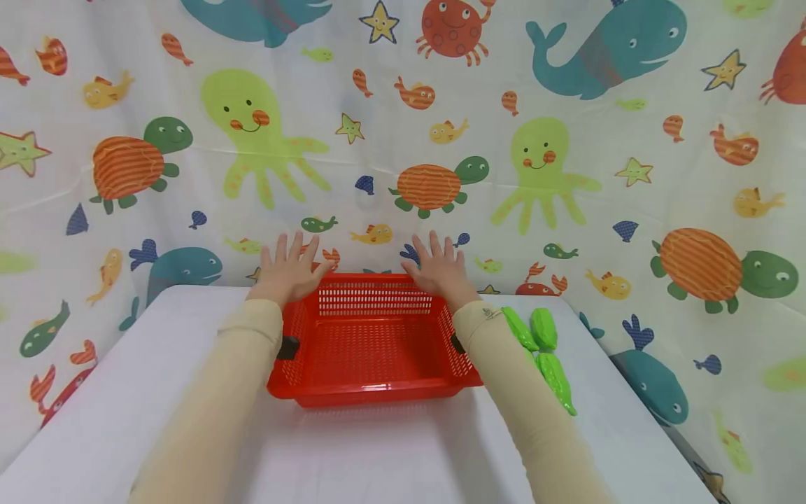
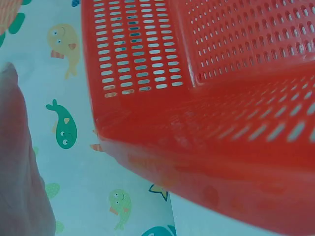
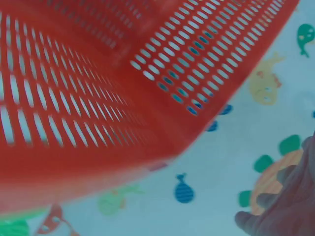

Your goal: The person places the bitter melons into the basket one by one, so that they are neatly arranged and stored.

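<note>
A red plastic basket (image 1: 371,350) with slotted walls stands on the white table, and nothing lies on its visible floor. Near its far left corner is my left hand (image 1: 290,269), fingers straight and spread. My right hand (image 1: 441,266) is held likewise near the far right corner. In the left wrist view, a gap separates the left hand (image 2: 22,162) from the basket wall (image 2: 138,118). The right wrist view shows the right hand (image 3: 285,201) apart from the basket's slotted side (image 3: 162,123) too. Neither hand holds anything.
Several glossy green, elongated things (image 1: 554,378) lie on the table right of the basket, partly behind the right sleeve (image 1: 504,371); their kind is unclear. A curtain (image 1: 390,140) with sea animals hangs behind the white table (image 1: 378,455). Small black pieces (image 1: 288,348) show beside both sleeves.
</note>
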Demonstrator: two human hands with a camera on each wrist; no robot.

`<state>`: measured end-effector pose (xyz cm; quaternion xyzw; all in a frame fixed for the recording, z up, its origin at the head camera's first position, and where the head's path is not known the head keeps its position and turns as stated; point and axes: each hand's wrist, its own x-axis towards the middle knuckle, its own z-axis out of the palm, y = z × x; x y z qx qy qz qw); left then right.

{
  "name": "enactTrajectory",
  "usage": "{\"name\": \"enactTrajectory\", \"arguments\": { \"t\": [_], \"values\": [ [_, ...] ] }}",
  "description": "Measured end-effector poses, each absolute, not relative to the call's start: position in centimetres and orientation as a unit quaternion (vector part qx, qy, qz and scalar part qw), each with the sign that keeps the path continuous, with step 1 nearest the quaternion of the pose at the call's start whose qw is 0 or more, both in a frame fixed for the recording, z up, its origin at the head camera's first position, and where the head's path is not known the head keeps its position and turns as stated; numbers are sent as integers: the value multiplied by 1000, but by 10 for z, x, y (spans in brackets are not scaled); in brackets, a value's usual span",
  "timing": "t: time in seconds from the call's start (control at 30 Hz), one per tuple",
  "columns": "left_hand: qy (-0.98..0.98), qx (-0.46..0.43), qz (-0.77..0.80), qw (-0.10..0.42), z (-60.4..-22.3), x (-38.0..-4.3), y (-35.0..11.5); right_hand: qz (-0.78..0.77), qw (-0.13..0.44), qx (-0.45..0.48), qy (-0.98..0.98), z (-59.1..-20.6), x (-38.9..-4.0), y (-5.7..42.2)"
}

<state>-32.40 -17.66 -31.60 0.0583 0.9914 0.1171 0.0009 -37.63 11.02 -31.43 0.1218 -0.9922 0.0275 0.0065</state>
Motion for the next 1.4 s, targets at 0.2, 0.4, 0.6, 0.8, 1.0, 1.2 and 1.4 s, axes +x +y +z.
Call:
{"name": "enactTrajectory", "arguments": {
  "t": [0.2, 0.4, 0.6, 0.8, 1.0, 1.2, 1.4],
  "values": [
    [981, 100, 168, 1, -327, -322, -195, 0, 0, 148, -989, -304, -366, 129],
    [953, 122, 275, -11, -343, -302, -224, 23, 2, 172, -985, -300, -341, 158],
    [916, 140, 376, -19, -364, -282, -245, 68, 7, 174, -982, -304, -318, 190],
    [883, 154, 443, -7, -381, -267, -251, 99, 18, 178, -979, -311, -296, 213],
    [868, 140, 476, 23, -395, -262, -252, 139, 24, 180, -974, -316, -277, 231],
    [870, 121, 476, 34, -405, -260, -255, 178, 16, 163, -970, -323, -265, 254],
    [864, 117, 487, 43, -408, -261, -257, 228, 21, 148, -962, -332, -259, 282]
  ]
}}
